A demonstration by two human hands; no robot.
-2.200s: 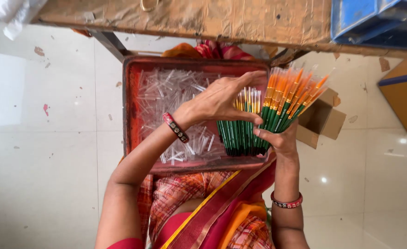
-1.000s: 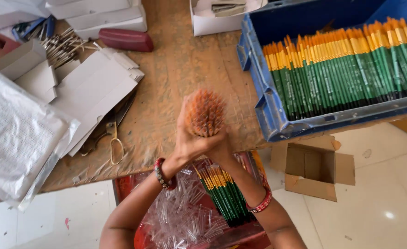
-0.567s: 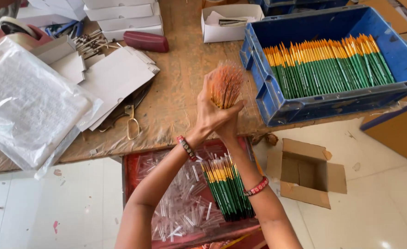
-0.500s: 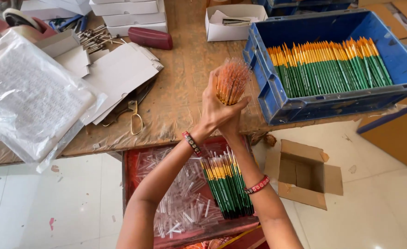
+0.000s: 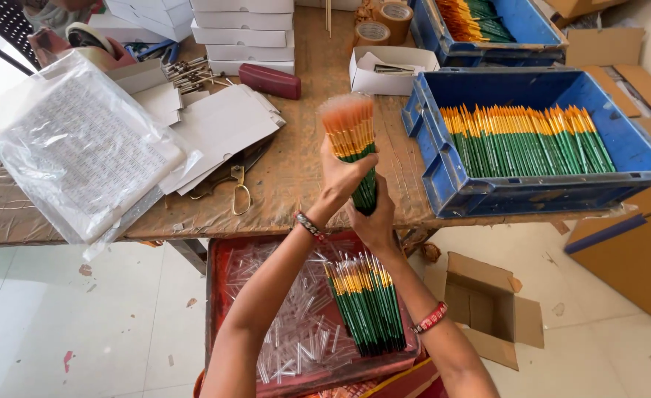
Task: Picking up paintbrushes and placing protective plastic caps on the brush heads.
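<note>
A small packing workshop: blue crates (image 5: 443, 169) full of green-handled paintbrushes (image 5: 528, 140), stacked white boxes (image 5: 241, 29), tape rolls (image 5: 373, 33) and flat cartons (image 5: 222, 133) crowd the counter (image 5: 296, 169).

A blue crate (image 5: 443, 158) of green-handled brushes is seen at the right of the surface (image 5: 303, 158). Scissors (image 5: 238, 193) and flat white cardboard (image 5: 218, 133) are placed left of centre, white boxes (image 5: 241, 33) stacked far behind.

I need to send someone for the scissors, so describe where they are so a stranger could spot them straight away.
Start at the brown paper-covered table, then find the fan of flat white cardboard sheets left of the raised hands. The scissors lie just below those sheets near the table's front edge, the only metal tool there, with looped yellowish handles pointing toward the edge.
</note>
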